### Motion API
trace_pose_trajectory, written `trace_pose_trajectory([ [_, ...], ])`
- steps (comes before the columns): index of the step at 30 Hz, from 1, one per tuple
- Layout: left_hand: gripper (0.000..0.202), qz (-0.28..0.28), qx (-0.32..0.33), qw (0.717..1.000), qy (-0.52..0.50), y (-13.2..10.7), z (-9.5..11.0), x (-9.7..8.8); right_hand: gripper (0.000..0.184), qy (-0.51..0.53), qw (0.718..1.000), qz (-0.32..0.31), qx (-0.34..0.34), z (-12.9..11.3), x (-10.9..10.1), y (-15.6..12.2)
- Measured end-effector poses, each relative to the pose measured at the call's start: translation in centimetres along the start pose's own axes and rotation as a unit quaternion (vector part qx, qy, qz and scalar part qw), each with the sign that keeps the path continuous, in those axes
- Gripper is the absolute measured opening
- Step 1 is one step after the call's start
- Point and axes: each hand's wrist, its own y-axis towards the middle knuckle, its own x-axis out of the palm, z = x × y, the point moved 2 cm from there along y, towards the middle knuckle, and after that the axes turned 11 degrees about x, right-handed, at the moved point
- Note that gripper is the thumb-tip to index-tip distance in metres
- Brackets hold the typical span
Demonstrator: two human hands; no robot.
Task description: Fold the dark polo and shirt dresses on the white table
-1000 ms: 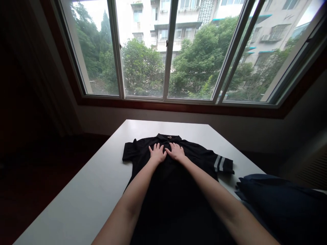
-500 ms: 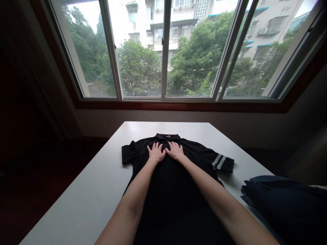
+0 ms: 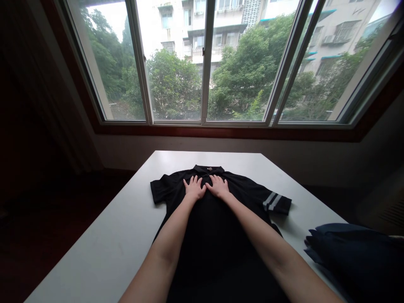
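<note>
A black short-sleeved polo shirt [image 3: 217, 235] lies spread on the white table [image 3: 104, 235], its collar toward the window. Two pale stripes cross the sleeve on the right. My left hand [image 3: 195, 188] rests on the upper chest just below the collar, fingers spread flat on the cloth. Beside it my right hand [image 3: 218, 186] lies flat in the same way, thumb close to the left thumb. Neither hand grips the fabric. My forearms cover parts of the shirt's sides, and its hem is out of sight or too dark to make out.
A pile of dark blue cloth [image 3: 356, 248] sits at the table's right edge. Past the table's far edge are a wall and a wide window [image 3: 176, 123] with a reddish-brown frame. A curtain [image 3: 41, 97] hangs in shadow on the left.
The view has shifted slightly, so the window and cloth pile appear a little farther right. Both hands stay at nearly the same spot on the shirt, still flat.
</note>
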Motion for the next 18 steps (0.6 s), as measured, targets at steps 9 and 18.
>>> trace_pose_trajectory([
  [9, 0.061, -0.001, -0.002, 1.0, -0.004, 0.6, -0.3, 0.1, 0.068, 0.017, 1.0, 0.017, 0.0, 0.0, 0.2, 0.9],
  [18, 0.043, 0.138, 0.033, 0.985, -0.097, -2.3, -1.7, -3.3, 0.06, 0.059, 0.996, 0.069, -0.014, 0.6, 0.1, 0.3],
])
